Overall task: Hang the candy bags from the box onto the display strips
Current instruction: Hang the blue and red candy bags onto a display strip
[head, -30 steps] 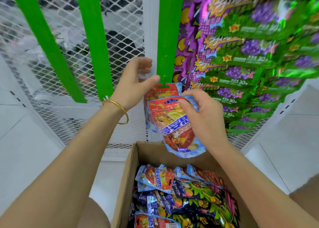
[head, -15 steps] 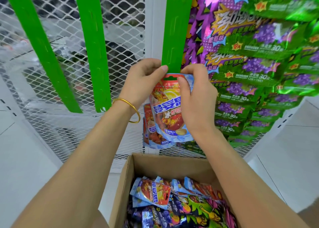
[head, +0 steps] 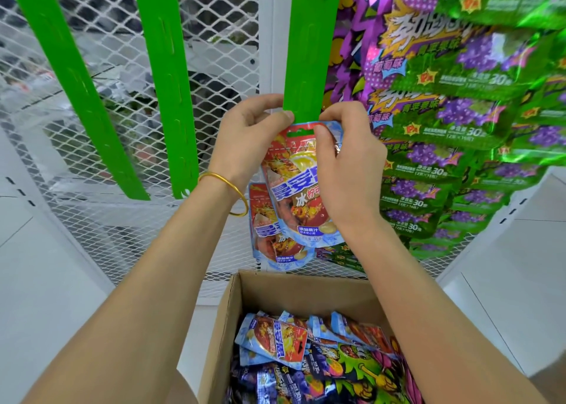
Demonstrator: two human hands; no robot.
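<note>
A red and blue candy bag [head: 295, 189] is held up against the middle green display strip [head: 309, 51]. Its top edge sits at the strip's lower part. My left hand [head: 245, 137] pinches the bag's top left corner and the strip with thumb and fingers. My right hand [head: 343, 164] grips the bag's top right side, thumb on its front. Behind and below it, a second red and blue bag [head: 272, 235] hangs on the same strip. The open cardboard box [head: 294, 287] below holds several more bags [head: 275, 342].
Two more bare green strips [head: 165, 82] [head: 70, 82] hang on the white mesh panel [head: 214, 21] at left. Rows of green and purple candy bags [head: 459, 128] fill the display at right. White floor surrounds the box.
Both hands have lifted the bag from above the box up to the strip and now hold its top edge there; the view has moved closer.
</note>
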